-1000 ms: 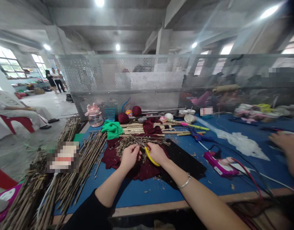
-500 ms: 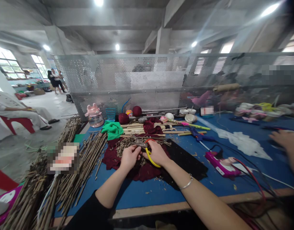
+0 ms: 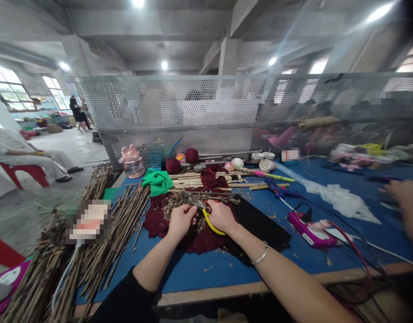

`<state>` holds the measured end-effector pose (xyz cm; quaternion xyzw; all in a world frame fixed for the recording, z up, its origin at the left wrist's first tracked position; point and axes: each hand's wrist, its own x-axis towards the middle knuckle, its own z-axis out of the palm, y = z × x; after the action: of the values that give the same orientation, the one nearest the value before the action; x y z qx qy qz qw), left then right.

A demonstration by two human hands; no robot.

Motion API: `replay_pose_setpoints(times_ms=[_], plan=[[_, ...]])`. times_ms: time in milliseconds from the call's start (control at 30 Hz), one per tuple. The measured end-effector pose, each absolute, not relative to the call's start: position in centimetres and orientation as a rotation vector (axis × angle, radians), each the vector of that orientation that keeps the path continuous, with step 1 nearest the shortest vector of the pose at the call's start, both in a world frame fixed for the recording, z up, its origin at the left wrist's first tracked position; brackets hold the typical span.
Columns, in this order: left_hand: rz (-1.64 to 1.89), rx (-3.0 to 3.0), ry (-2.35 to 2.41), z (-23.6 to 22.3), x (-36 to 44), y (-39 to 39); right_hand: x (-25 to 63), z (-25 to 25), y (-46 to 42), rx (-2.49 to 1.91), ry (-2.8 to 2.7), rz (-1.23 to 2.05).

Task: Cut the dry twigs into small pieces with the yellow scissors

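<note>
Blue table (image 3: 189, 274): right fingers (image 3: 211, 207) grip yellow-handled scissors (image 3: 207, 220); left fingers (image 3: 194, 213) pinched, hold unclear.

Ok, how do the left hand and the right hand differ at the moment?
The right hand grips yellow-handled scissors; the left hand is curled near the blades, and what it may pinch is too small to tell. The right arm wears a silver bangle; the left arm shows none. Both hands are over the dark red cloth.
</note>
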<state>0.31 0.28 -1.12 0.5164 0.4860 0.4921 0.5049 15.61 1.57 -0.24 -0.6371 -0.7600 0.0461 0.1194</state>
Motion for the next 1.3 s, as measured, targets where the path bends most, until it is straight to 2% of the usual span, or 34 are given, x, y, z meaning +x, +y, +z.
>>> replay_pose_setpoints(times_ms=[267, 500, 767, 900, 1167, 1300], plan=[[1.154, 1.177, 1.178, -0.7, 0.3, 0.2, 16.2, -0.3, 2.1, -1.894, -2.241, 0.090], [1.264, 1.278, 1.351, -0.7, -0.1, 0.3, 16.2, -0.1, 2.0, -1.957, -2.167, -0.015], [1.352, 1.406, 1.446, -0.1, -1.3, 0.7, 16.0, 2.1, 1.7, -1.886, -2.166, -0.116], [1.248, 1.429, 1.474, 0.6, -0.7, 1.6, 16.0, 3.1, 2.2, -1.852, -2.171, -0.144], [1.322, 1.284, 1.202, 0.5, 0.1, 2.1, 16.0, 1.8, 2.3, -1.816, -2.069, -0.181], [1.246, 1.266, 1.099, 0.1, -0.2, 1.2, 16.4, 0.5, 2.0, -1.735, -2.029, -0.193]])
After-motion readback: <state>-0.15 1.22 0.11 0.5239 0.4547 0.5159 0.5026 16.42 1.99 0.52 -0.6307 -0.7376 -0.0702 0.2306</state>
